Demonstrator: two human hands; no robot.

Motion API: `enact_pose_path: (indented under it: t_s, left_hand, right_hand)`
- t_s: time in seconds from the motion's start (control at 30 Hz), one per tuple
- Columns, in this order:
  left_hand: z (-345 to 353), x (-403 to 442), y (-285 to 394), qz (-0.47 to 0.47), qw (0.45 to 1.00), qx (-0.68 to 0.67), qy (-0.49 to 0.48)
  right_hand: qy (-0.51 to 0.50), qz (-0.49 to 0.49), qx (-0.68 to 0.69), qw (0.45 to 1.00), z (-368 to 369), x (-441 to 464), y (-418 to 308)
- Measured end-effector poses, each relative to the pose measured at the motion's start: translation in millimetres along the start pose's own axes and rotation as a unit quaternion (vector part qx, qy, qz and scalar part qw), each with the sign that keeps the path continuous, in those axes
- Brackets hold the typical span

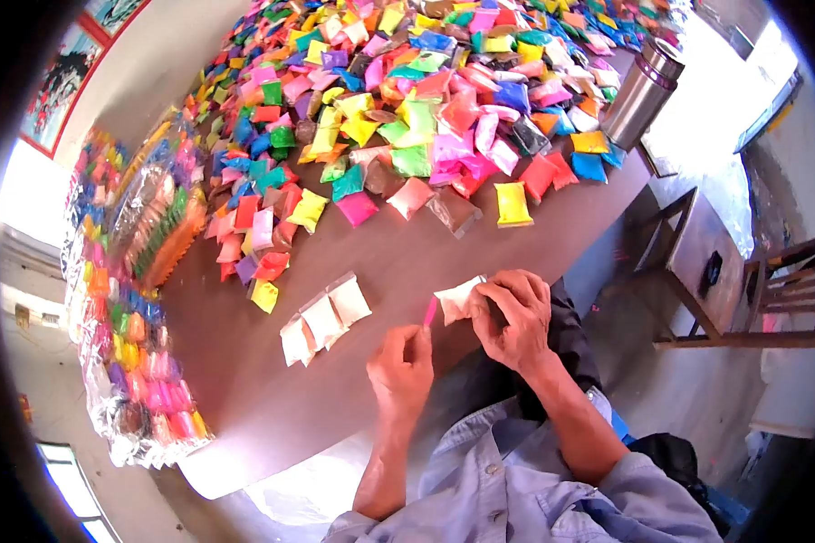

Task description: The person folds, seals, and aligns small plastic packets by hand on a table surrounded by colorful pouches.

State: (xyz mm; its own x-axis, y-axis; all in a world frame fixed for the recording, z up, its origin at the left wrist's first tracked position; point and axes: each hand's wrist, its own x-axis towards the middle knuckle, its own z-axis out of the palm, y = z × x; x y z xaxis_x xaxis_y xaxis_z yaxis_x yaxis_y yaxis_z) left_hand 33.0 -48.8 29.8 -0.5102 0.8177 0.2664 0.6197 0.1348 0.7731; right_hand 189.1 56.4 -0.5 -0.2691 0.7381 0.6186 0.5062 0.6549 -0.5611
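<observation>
Pinched in my left hand is a small pink strip, which sticks up from between the thumb and fingers. My right hand grips the right end of a white packet, its fingers closed on it. The strip is close to the packet's left end. Left of my hands, several white packets lie side by side in a row on the brown table. A yellow packet lies beyond my right hand, at the near edge of a large heap of colourful packets.
A steel flask stands at the table's back right. Clear bags of colourful packets line the left edge. A wooden stool and a chair are on the floor to the right.
</observation>
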Motion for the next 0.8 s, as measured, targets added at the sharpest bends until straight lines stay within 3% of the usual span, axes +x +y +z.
enact_pose_path:
  t_s: [0.2,0.4,0.53,0.6,0.67,0.73,0.8]
  left_hand:
    - [4.8,-4.5,0.4,-0.032,0.999,-0.030,0.026]
    - [15.2,-13.4,6.1,0.076,0.996,-0.042,0.019]
    - [23.2,-16.1,10.1,0.092,0.994,-0.037,0.040]
    - [21.0,-12.4,15.5,0.090,0.995,-0.029,0.038]
    - [21.2,-8.5,17.8,0.089,0.995,-0.020,0.032]
    - [23.6,-5.1,17.8,0.117,0.993,-0.021,0.022]
    - [24.0,-2.3,20.9,0.119,0.993,-0.022,0.008]
  right_hand:
    - [-0.097,-0.044,-0.039,0.994,-8.3,-5.4,-3.4]
    - [-0.037,-0.037,-0.018,0.998,-2.1,-5.1,-3.2]
    - [-0.019,-0.025,-0.011,0.999,-12.4,-0.5,-11.3]
    - [-0.074,0.048,0.057,0.994,-19.0,-0.8,-15.5]
    - [-0.038,0.023,0.087,0.995,-18.0,0.1,-17.1]
    - [-0.100,0.134,0.137,0.976,-21.1,-6.8,-17.2]
    - [-0.128,0.132,0.115,0.976,-26.9,-7.9,-11.9]
